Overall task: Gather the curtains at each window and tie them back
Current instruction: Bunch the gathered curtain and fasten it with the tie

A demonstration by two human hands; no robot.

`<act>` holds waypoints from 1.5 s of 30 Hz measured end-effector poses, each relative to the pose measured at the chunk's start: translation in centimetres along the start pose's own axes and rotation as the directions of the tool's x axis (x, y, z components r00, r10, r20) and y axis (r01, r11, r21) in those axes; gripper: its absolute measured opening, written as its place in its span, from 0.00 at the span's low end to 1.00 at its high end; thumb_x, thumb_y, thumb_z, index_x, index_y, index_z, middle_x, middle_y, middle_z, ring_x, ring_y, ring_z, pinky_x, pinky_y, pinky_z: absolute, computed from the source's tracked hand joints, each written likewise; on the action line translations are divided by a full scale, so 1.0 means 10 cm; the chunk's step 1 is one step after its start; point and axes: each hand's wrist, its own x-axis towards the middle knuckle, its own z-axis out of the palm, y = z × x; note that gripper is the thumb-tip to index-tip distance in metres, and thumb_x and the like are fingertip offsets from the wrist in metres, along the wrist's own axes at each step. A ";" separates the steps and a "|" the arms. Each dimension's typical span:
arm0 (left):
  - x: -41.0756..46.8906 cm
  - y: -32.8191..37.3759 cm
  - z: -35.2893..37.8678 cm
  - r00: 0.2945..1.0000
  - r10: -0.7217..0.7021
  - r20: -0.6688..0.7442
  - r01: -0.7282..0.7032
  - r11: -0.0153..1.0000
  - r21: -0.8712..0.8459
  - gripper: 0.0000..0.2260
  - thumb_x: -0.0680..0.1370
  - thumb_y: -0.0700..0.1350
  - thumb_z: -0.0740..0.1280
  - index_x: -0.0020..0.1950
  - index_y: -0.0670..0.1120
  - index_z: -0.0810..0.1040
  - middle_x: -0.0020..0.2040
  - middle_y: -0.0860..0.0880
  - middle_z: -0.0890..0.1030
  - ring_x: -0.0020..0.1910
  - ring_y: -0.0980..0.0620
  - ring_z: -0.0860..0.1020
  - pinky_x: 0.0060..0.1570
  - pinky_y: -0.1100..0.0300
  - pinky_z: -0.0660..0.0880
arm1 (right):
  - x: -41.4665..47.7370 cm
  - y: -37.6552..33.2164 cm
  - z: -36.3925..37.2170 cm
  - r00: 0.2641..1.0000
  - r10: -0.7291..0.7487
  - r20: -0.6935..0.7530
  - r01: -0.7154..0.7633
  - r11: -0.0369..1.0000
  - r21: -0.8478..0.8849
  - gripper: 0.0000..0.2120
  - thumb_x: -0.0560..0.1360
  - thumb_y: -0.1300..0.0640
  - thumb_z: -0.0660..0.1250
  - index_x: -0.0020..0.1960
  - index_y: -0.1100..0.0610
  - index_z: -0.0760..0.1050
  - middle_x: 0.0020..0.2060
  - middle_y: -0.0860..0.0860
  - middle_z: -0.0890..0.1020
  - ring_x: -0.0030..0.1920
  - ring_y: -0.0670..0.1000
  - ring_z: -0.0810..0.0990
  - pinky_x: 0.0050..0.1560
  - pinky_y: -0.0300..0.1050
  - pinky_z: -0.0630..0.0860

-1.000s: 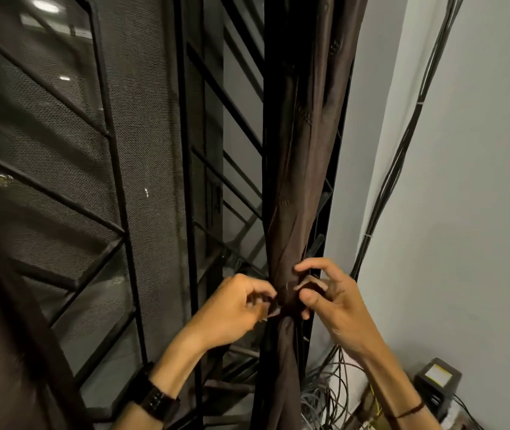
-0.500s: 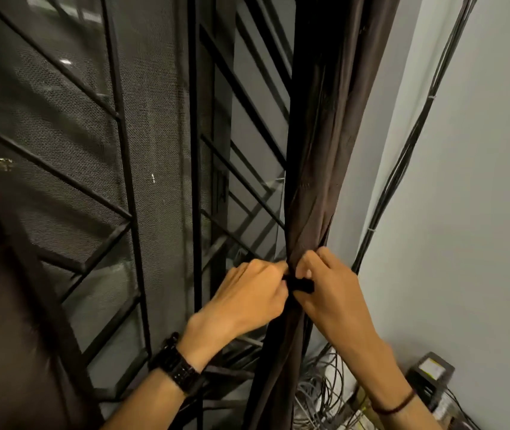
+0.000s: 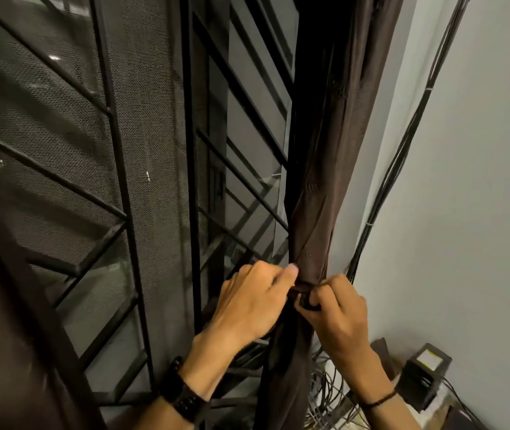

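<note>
The brown curtain hangs bunched; left hand pinches the tie band at its left; right hand clenches the band's end at its right.

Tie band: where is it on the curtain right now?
In the head view, the tie band wraps the bunched curtain right of centre, pinched between the left hand and right hand.

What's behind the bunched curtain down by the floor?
Behind the curtain, a tangle of cables shows at floor level against the wall. The fabric hides where they lead.
</note>
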 end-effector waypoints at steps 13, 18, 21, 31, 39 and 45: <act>-0.05 0.25 0.37 0.964 -0.246 0.100 0.205 0.448 -0.870 0.10 0.78 0.41 0.74 0.37 0.40 0.84 0.30 0.51 0.81 0.27 0.58 0.78 0.26 0.68 0.70 | -0.12 0.07 0.03 0.979 0.116 -0.167 -0.110 0.993 0.045 0.13 0.79 0.61 0.69 0.40 0.58 0.68 0.35 0.59 0.78 0.36 0.57 0.77 0.30 0.46 0.69; 0.07 0.12 0.48 0.950 -0.297 -0.098 0.069 0.506 -0.860 0.01 0.75 0.37 0.76 0.44 0.41 0.87 0.38 0.50 0.82 0.34 0.58 0.79 0.34 0.66 0.73 | -0.09 0.06 0.00 0.973 0.152 -0.172 -0.161 0.986 -0.037 0.09 0.73 0.63 0.75 0.37 0.66 0.80 0.37 0.58 0.83 0.49 0.59 0.79 0.53 0.43 0.75; 0.20 -0.01 0.54 0.945 -0.214 -0.247 -0.042 0.670 -0.742 0.05 0.78 0.40 0.75 0.41 0.44 0.84 0.40 0.55 0.75 0.37 0.55 0.76 0.40 0.55 0.74 | -0.06 0.04 0.01 0.979 0.176 -0.103 -0.184 0.980 -0.078 0.04 0.72 0.66 0.76 0.42 0.65 0.83 0.39 0.58 0.84 0.47 0.59 0.80 0.51 0.41 0.74; 0.34 -0.39 0.61 0.867 -0.419 -0.270 -0.022 0.510 -0.860 0.07 0.84 0.40 0.66 0.46 0.45 0.79 0.38 0.50 0.79 0.35 0.57 0.78 0.36 0.60 0.79 | -0.24 0.04 0.03 0.901 0.405 0.155 -0.407 0.913 -0.014 0.09 0.77 0.57 0.72 0.44 0.61 0.76 0.40 0.53 0.77 0.44 0.54 0.72 0.41 0.50 0.72; 0.22 -0.45 0.35 0.765 0.266 -0.586 -0.372 0.926 -0.065 0.26 0.82 0.47 0.68 0.77 0.39 0.67 0.82 0.45 0.62 0.81 0.49 0.62 0.78 0.52 0.62 | 0.11 -0.21 -0.15 0.924 0.329 0.197 -0.340 0.940 0.024 0.29 0.82 0.48 0.65 0.77 0.62 0.66 0.79 0.60 0.64 0.80 0.59 0.62 0.77 0.54 0.63; 0.12 -0.53 0.36 0.714 0.475 -0.514 -0.442 0.875 0.195 0.30 0.84 0.49 0.61 0.82 0.38 0.57 0.83 0.37 0.56 0.84 0.40 0.55 0.81 0.46 0.55 | -0.02 -0.52 -0.05 0.942 0.201 0.270 -0.226 0.972 0.063 0.28 0.83 0.50 0.61 0.79 0.62 0.61 0.80 0.62 0.58 0.81 0.61 0.56 0.76 0.60 0.64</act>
